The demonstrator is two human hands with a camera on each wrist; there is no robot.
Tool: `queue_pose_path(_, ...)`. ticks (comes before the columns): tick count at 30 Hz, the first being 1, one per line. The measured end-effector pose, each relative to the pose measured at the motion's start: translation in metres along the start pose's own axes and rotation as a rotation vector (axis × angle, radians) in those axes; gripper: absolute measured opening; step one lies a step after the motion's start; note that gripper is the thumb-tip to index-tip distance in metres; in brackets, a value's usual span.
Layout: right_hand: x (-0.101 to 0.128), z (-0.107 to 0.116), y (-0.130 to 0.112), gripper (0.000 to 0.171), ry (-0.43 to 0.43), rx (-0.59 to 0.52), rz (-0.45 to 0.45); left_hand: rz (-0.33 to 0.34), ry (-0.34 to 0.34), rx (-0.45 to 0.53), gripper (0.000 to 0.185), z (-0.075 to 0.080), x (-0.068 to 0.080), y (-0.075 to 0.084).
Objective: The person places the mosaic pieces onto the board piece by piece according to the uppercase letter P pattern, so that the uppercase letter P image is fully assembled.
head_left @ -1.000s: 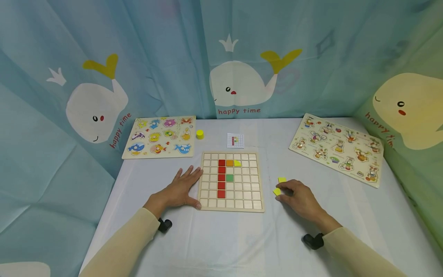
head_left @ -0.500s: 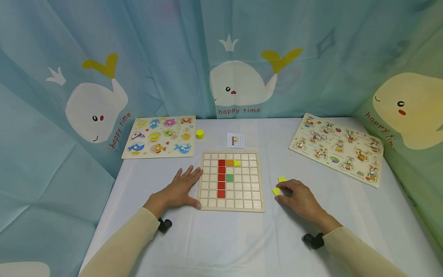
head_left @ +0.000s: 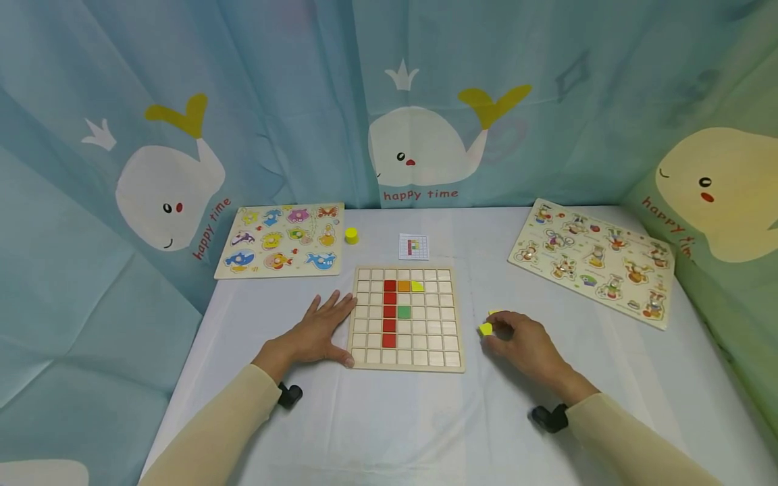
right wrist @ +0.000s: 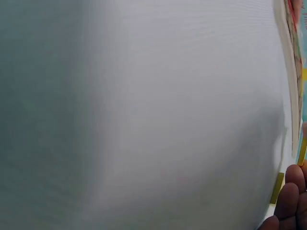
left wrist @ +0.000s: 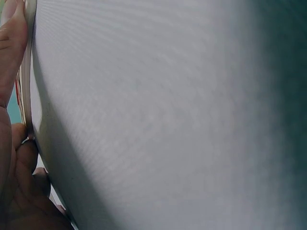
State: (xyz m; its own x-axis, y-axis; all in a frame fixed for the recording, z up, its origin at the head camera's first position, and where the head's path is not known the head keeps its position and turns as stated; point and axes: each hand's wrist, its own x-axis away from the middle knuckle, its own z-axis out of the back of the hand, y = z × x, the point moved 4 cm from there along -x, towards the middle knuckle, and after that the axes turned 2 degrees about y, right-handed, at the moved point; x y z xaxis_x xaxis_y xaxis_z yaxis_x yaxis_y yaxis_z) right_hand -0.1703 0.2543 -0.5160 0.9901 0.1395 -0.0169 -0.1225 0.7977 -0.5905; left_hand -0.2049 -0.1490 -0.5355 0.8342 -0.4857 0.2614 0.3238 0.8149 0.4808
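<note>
My right hand point(head_left: 527, 344) pinches a small yellow tile point(head_left: 485, 329) between thumb and fingers, to the right of a wooden grid board point(head_left: 430, 343). In the right wrist view the pinched yellow tile point(right wrist: 302, 151) appears at the right edge. A second yellow tile point(head_left: 493, 312) lies on the table just behind, mostly hidden by the fingers. The left hand point(head_left: 316, 334) rests along the board's left edge, fingers spread. Set into the grid are a column of red tiles point(head_left: 390, 312), an orange tile point(head_left: 404, 286), a yellow piece with one curved side point(head_left: 417, 287) and a green tile point(head_left: 404, 312).
Behind the board lies a small card point(head_left: 414, 247) printed with a coloured grid. A yellow cylinder point(head_left: 351, 235) stands near the sea-animal puzzle board point(head_left: 279, 270) at the back left. Another puzzle board point(head_left: 595, 263) lies tilted at the back right. A whale-print curtain point(head_left: 279, 135) surrounds the table.
My right hand has lifted slightly with the yellow tile, and its fingers now cover more of the second yellow tile. The left hand and the tiles on the board stay where they were.
</note>
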Motion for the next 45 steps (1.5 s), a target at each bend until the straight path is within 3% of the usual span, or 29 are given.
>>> queue_pose_path(14, -0.022, -0.006, -0.026, 0.033, 0.062, -0.136, 0.034, -0.005, -0.008, -0.008, 0.131, -0.002, -0.001, -0.001)
queue_pose_path(27, -0.047, -0.036, -0.062, 0.034, 0.051, -0.218, 0.061, 0.001, -0.001, 0.003, 0.130, 0.000, 0.000, -0.001)
queue_pose_path(33, -0.055, -0.053, -0.076, 0.034, 0.003, -0.199, 0.055, 0.000, -0.001, 0.014, 0.130, 0.000, 0.000, -0.001)
queue_pose_path(45, -0.059, -0.071, -0.084, 0.034, -0.002, -0.081, 0.026, 0.004, -0.002, 0.008, 0.131, -0.001, -0.001, -0.003)
